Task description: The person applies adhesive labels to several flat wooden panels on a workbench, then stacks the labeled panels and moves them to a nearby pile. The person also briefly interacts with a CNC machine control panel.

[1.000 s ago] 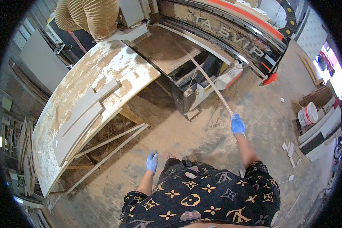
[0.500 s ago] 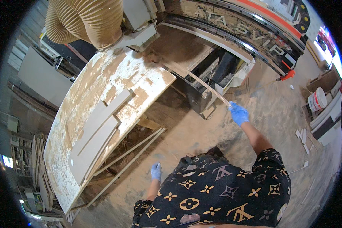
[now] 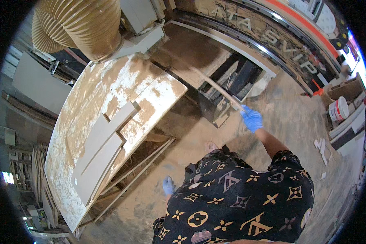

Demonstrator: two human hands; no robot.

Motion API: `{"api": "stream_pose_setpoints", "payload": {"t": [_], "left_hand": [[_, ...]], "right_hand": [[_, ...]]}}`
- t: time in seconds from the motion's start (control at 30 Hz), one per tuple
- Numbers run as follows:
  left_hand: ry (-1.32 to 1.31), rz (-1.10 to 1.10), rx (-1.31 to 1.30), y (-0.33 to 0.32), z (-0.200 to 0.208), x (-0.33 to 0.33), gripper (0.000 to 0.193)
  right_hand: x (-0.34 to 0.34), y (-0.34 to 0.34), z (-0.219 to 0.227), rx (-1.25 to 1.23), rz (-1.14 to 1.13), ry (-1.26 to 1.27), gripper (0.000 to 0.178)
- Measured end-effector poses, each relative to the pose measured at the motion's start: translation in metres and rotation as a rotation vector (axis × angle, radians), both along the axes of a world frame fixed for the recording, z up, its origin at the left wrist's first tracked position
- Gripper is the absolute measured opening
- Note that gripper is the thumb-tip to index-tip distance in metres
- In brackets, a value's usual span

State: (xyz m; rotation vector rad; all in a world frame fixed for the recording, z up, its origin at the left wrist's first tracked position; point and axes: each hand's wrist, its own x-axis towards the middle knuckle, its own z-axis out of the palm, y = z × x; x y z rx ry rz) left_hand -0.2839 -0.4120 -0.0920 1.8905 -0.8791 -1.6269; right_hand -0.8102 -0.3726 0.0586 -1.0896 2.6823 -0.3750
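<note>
My right hand [image 3: 252, 119], in a blue glove, is closed around the near end of a long, thin wooden stick [image 3: 223, 91]. The stick slants away to the far left over a dusty machine bed [image 3: 181, 49]; its far end is smeared and its tip cannot be made out. My left hand [image 3: 168, 185], also blue-gloved, hangs low beside my body with fingers loosely extended and nothing visible in it. To its left stands a white table [image 3: 150, 87] coated with brown dust. Several flat grey cut boards [image 3: 101, 148] lie on it.
A ribbed tan hose [image 3: 85, 28] hangs at the far left above the table. A machine beam [image 3: 264, 38] crosses the far side. Wooden struts [image 3: 134, 179] slant under the table edge. A white bucket [image 3: 338, 109] and white offcuts [image 3: 322, 150] are at right. Dust covers the floor.
The stick's far end has moved right, from the table's corner onto the machine bed. My right hand has shifted slightly with it. My view has moved a little; the boards lie as before.
</note>
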Motion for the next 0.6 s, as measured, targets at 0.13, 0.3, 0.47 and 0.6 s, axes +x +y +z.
{"api": "stream_pose_setpoints", "payload": {"t": [0.13, 0.3, 0.47, 0.6], "left_hand": [[0.088, 0.061, -0.15, -0.005, -0.021, -0.023, 0.02], [0.033, 0.171, -0.051, -0.017, -0.04, -0.042, 0.018], [0.036, 0.413, -0.048, 0.0, -0.042, -0.047, 0.017], [-0.098, 0.407, -0.048, 0.045, -0.063, -0.054, 0.027]], "right_hand": [[-0.044, -0.045, -0.004, -0.235, -0.134, -0.129, 0.036], [-0.074, -0.159, -0.022, -0.245, -0.131, -0.184, 0.039], [-0.075, -0.253, -0.04, -0.085, -0.008, -0.092, 0.039], [-0.064, -0.282, -0.053, -0.103, 0.339, -0.013, 0.047]]}}
